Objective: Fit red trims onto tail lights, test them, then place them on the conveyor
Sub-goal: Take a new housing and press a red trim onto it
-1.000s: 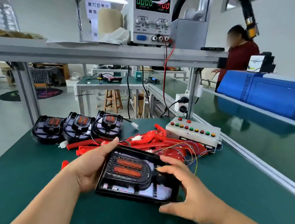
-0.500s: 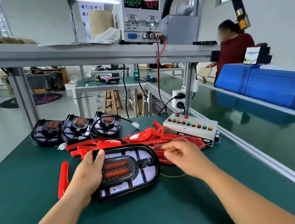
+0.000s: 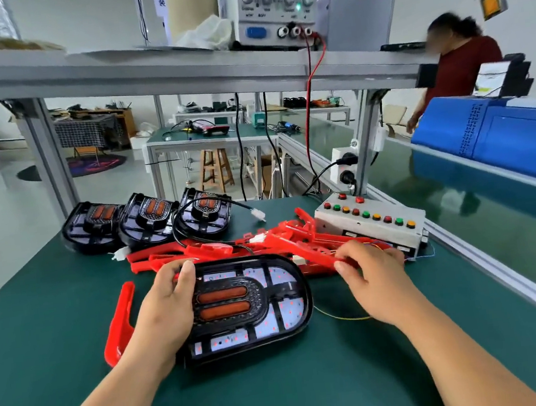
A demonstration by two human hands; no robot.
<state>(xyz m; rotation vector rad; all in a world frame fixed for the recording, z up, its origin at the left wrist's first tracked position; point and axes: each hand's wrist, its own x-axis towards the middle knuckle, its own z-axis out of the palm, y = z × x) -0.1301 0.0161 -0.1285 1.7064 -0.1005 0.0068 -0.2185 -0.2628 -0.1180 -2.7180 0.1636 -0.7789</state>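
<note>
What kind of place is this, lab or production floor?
Probably a small assembly-and-test line for vehicle lamps: a white bench power supply, a pale grey box of coloured test buttons, and a glossy green conveyor belt running alongside.

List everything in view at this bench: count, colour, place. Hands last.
near tail light: 1, black with two orange lenses, mid-mat.
spare tail lights: 3, black, row at mat's far left.
trim pile: count unclear, red, behind near tail light.
loose trim: 1, red, left of left hand.
button box: 1, white, right of trim pile.
power supply: 1, white, upper shelf.
conveyor: 1, green, right side.
blue machine: 1, blue, at the conveyor, far right.
other person: 1, dark red top, background right.
left hand: 1, grips near tail light's left end.
right hand: 1, pinches a trim at the pile's edge.
</note>
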